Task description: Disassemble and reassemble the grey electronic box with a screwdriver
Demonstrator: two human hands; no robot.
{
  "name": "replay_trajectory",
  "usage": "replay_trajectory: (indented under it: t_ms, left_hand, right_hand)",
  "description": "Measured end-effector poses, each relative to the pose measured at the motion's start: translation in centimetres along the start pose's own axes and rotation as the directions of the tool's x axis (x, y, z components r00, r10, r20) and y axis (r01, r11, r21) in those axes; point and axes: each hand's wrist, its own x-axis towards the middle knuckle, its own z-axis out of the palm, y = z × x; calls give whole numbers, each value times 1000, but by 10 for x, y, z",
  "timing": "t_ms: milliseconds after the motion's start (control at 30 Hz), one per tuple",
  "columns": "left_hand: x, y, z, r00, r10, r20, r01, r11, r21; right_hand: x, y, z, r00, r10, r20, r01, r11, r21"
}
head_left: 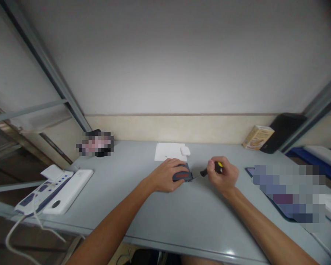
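My left hand is closed over a small dark grey box-shaped device with a reddish-brown patch on its face, pressing it to the desk. In my right hand is a screwdriver with a black and yellow handle, gripped in a fist. Its thin metal shaft points left, and the tip is at the device's right end. Whether the tip sits in a screw is too small to tell. Just behind the device lie a white sheet of paper and a small white case-like object.
A power strip and a white slab-shaped object lie at the left, with cables hanging over the edge. A yellow box and a black speaker-like object stand at the back right. A blurred dark-edged mat lies right.
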Motion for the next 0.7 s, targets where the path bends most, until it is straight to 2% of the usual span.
replay_trajectory:
  t_ms: [200, 500, 700]
  left_hand:
    - [0, 1, -2, 1000, 8, -1, -8, 1000, 0]
    - [1, 3, -2, 1000, 3, 6, -3, 1000, -5]
    - [1, 4, -1, 1000, 15, 3, -15, 1000, -19]
  right_hand:
    - [0, -1, 0, 1000, -11, 20, 11, 1000, -2]
    - [2, 2, -2, 1000, 20, -24, -21, 999, -28]
    - [1, -4, -1, 999, -10, 30, 10, 1000, -17]
